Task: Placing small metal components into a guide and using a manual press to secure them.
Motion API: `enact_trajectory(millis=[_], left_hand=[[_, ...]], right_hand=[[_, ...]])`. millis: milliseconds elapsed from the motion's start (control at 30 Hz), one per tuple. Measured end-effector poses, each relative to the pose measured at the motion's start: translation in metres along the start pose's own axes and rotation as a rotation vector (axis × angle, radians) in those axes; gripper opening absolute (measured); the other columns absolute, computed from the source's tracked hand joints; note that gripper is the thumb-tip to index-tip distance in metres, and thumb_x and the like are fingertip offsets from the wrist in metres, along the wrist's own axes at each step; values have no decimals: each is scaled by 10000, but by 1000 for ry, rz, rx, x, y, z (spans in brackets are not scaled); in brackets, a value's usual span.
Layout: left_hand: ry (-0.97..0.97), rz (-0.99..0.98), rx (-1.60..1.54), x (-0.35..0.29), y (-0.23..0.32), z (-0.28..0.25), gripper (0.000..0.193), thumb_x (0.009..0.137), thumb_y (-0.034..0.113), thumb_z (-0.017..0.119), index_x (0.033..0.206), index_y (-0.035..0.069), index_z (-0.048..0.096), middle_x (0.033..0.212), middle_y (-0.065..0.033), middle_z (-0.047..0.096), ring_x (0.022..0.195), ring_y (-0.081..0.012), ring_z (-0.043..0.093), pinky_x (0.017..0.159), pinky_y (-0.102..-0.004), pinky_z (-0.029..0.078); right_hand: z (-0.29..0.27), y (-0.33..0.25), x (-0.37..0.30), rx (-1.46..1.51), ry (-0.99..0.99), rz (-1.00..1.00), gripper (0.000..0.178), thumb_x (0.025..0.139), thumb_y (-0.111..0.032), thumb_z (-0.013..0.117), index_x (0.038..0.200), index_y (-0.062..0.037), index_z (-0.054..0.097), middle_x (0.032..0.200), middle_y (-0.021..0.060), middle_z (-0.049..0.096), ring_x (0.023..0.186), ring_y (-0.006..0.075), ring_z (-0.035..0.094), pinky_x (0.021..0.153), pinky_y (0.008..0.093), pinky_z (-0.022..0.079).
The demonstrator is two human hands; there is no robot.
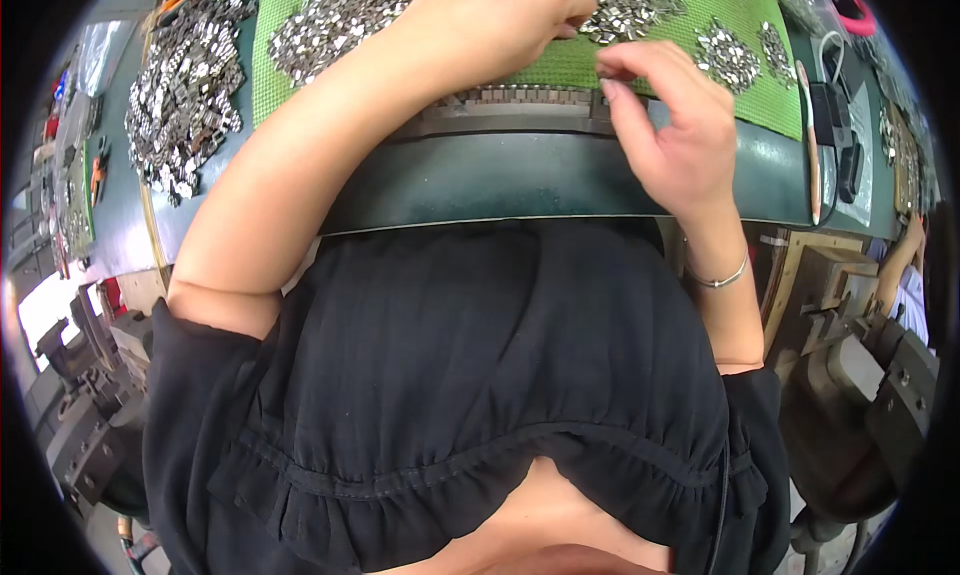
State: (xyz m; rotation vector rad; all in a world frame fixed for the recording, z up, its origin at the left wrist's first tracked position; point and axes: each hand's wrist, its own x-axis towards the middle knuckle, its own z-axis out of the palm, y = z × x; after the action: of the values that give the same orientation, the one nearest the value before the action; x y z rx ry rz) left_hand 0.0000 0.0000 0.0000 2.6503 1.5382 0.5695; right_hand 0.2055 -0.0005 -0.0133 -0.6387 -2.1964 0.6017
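Observation:
My left hand (515,20) reaches across the green mat (275,90) with its fingers curled and pressed together; their tips lie next to a pile of small shiny metal pieces (635,10). My right hand (680,115) is to the right and nearer, its thumb and index tip close together in a pinch. Anything held in either hand is too small or hidden to name. Below both hands a long metal bar fixture (500,120) lies along the mat's near edge, bearing a row of small metal links (540,95). Another pile of metal pieces (335,30) spreads behind my left forearm.
Smaller metal piles (727,60) sit at the mat's right. A heap of joined metal links (185,100) covers the table's left. At right lie a thin stick (808,145) and a black corded device (830,105). A chair (840,445) and another person's arm (900,260) are beyond.

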Motion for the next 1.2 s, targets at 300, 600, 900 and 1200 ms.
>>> enact_trajectory(millis=[300, 600, 900, 1200], left_hand=[[-251, -369, -443, -24, -15, -55, 169, 880, 142, 660, 1002, 28, 684, 1094, -153, 667, 1108, -354, 591, 971, -517, 428], [96, -222, -306, -95, 5, -36, 95, 852, 40, 677, 914, -11, 626, 858, -128, 660, 824, -312, 633, 753, -381, 490], [92, -173, -218, -95, 10, -22, 103, 828, 24, 694, 920, 22, 648, 906, -111, 681, 870, -310, 637, 803, -400, 465], [132, -164, 59, -127, 31, -31, 547, 752, 115, 788, 1271, 50, 626, 1200, -93, 658, 1138, -306, 592, 970, -427, 403]], right_hand=[[46, -20, 16, 47, 5, -172, 192, 741, 65, 661, 918, -8, 652, 826, 127, 668, 760, 319, 620, 723, 409, 505], [59, -27, 22, 75, -66, -91, 230, 728, 40, 669, 940, -43, 633, 715, 109, 608, 713, 317, 613, 701, 422, 477], [54, -22, 16, 4, -61, -153, 164, 727, 35, 654, 878, -29, 663, 803, 107, 656, 787, 310, 619, 723, 419, 470], [25, -7, 6, -50, 20, -42, 83, 795, -58, 723, 864, -24, 692, 785, 104, 649, 732, 293, 606, 690, 391, 475]])
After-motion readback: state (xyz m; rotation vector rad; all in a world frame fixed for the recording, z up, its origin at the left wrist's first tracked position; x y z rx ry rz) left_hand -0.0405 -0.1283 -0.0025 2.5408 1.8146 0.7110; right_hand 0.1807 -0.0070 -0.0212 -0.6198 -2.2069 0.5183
